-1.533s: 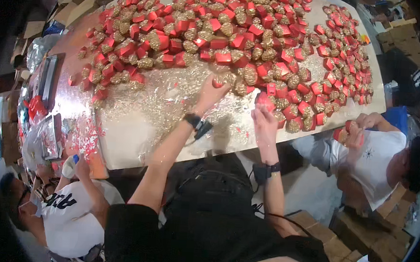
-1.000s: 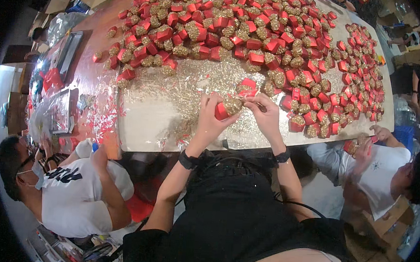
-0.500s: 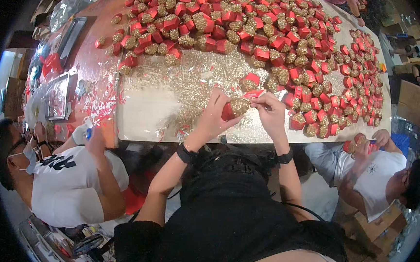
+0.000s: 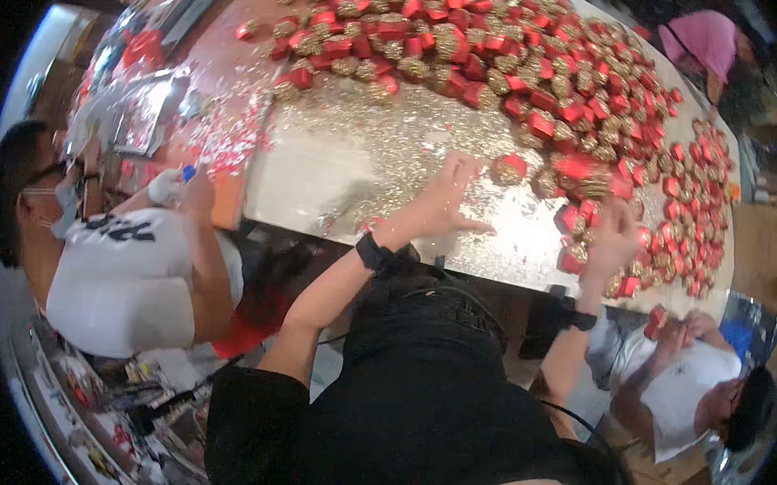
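Note:
My left hand (image 4: 445, 201) is held over the glitter-strewn table board (image 4: 307, 178), its fingers and thumb apart and nothing between them. My right hand (image 4: 615, 236) is over the right part of the board, smeared by motion. Just beyond its fingertips is a blurred red-and-gold ornament (image 4: 589, 173); whether the fingers still grip it cannot be made out. A single ornament (image 4: 508, 169), with a red faceted part and a rough gold glittery part, lies between my hands. Many similar ornaments (image 4: 452, 41) are heaped across the far side and down the right.
At the left, a person in a white shirt (image 4: 124, 283) works beside a red-littered surface (image 4: 220, 132) with a metal tray (image 4: 150, 113). Another person in white (image 4: 680, 389) sits at the right, holding a small red piece. Someone in pink (image 4: 701, 44) is at the far right corner.
The ornament between my hands has left the left hand, which is now open. My right hand has swung right toward the heap. The view has shifted, so the table sits differently.

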Tool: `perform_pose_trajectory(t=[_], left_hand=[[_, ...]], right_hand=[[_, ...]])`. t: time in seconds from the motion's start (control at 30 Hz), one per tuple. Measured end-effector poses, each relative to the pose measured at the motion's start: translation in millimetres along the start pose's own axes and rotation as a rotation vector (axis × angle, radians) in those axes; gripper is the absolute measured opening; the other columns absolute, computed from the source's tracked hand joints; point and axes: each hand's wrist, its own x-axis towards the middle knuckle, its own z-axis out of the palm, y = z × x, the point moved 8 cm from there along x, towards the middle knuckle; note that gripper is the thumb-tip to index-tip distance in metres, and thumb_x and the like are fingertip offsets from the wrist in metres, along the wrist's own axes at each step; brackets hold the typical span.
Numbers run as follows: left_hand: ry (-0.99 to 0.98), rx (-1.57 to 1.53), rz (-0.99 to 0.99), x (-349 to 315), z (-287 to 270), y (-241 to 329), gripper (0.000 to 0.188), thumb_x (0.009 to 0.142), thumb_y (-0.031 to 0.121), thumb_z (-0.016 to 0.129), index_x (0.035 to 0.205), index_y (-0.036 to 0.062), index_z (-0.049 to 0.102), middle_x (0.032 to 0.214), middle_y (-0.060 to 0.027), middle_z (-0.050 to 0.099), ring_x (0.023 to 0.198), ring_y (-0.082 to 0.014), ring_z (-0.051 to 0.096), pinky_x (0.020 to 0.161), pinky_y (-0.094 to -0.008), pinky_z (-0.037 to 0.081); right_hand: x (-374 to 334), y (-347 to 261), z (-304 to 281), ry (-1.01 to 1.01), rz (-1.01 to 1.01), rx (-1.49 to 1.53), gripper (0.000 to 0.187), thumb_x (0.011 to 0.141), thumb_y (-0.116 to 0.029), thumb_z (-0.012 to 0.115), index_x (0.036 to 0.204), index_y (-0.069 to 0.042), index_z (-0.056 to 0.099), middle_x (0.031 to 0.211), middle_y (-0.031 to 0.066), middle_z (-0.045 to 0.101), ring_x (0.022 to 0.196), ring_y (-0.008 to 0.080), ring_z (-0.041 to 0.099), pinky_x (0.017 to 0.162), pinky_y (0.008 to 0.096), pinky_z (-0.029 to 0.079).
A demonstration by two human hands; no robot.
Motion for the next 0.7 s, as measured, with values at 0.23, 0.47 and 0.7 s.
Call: perform_pose_trajectory(t=[0.23,0.47,0.7], left_hand=[[-0.306,0.634,-0.535,-73.3,-21.3,-153.7,0.048,0.083,0.038,0.063,0.117,0.0054,0.058,0.115,-0.0262,0.057,0.102,-0.0423,0.058,0.088,-0.0516,0.047],[-0.753,0.876,-0.022,-53.7,114.2,-129.4,0.022,0.074,0.021,0.063,0.089,0.0099,0.073,0.088,-0.0156,0.069,0.081,-0.0312,0.067,0.068,-0.0569,0.050],[-1.041,0.556,0.484,24.7,263.5,-24.8,0.018,0.075,0.027,0.064,0.077,0.0102,0.072,0.082,-0.0159,0.068,0.069,-0.0270,0.064,0.060,-0.0405,0.049]], right_hand=[[-9.2,107.7,-40.9,-0.604,0.304,-0.508,0.041,0.093,-0.037,0.056,0.107,0.000,0.064,0.098,0.0143,0.068,0.088,0.0260,0.063,0.082,0.0357,0.047],[-92.2,88.1,31.4,-1.030,0.312,-0.449,0.045,0.092,-0.038,0.057,0.118,-0.001,0.061,0.108,0.0186,0.066,0.099,0.0241,0.063,0.085,0.0336,0.048],[-116.4,104.0,-4.0,-0.962,0.553,-0.446,0.044,0.093,-0.037,0.057,0.122,-0.003,0.058,0.096,0.0098,0.065,0.079,0.0165,0.059,0.071,0.0299,0.048]])
